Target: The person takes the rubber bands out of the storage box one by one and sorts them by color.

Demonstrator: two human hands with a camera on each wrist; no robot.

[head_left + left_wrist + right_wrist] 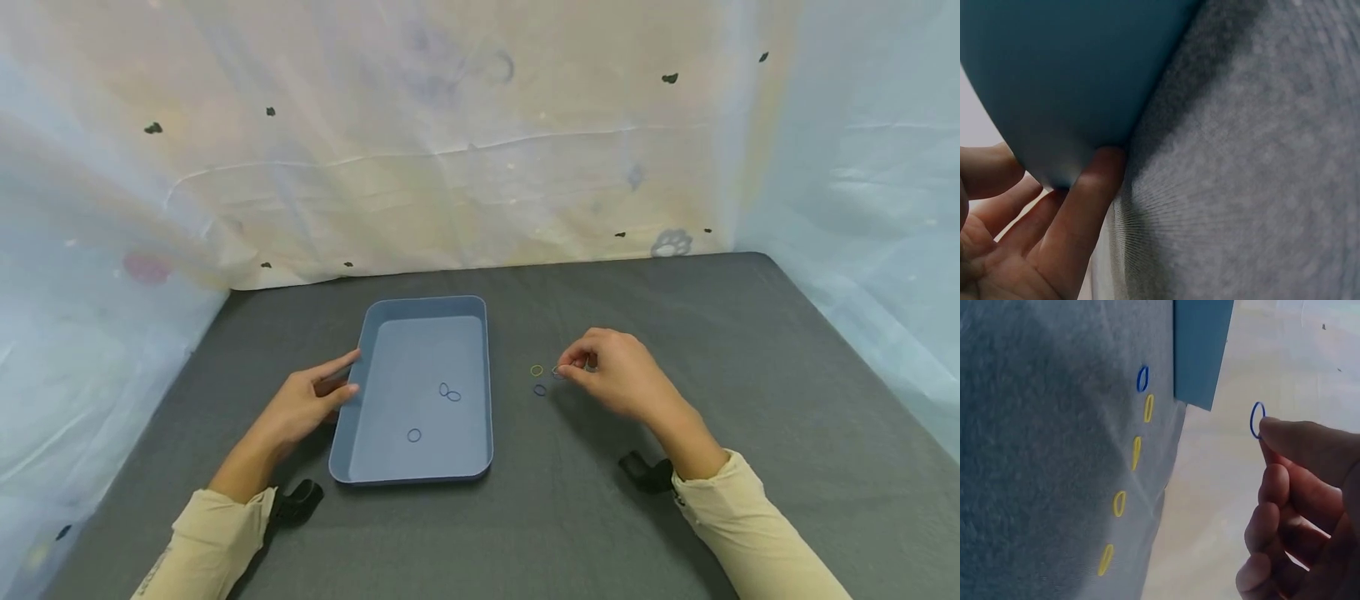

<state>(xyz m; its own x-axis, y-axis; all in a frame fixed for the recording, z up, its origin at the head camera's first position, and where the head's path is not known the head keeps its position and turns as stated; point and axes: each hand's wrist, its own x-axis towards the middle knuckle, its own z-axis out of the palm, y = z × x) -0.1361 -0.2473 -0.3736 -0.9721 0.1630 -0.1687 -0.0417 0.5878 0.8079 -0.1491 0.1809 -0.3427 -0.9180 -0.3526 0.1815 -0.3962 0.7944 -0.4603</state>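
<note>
My right hand (618,375) pinches a small blue rubber band (1252,419) between thumb and forefinger, above the table to the right of the tray. Below and left of those fingertips, another blue band (540,390) and a yellow band (536,370) lie on the cloth. Several yellow bands (1119,504) show in a row in the right wrist view, with one blue band (1142,379) at the end. My left hand (303,402) touches the left side of a shallow blue tray (351,417), its fingertips against the outer wall (1079,94).
Inside the tray lie two blue bands (453,397) close together and a single band (414,435) nearer the front. Dark grey cloth (570,533) covers the table. Pale patterned sheets (465,200) hang behind it and at both sides.
</note>
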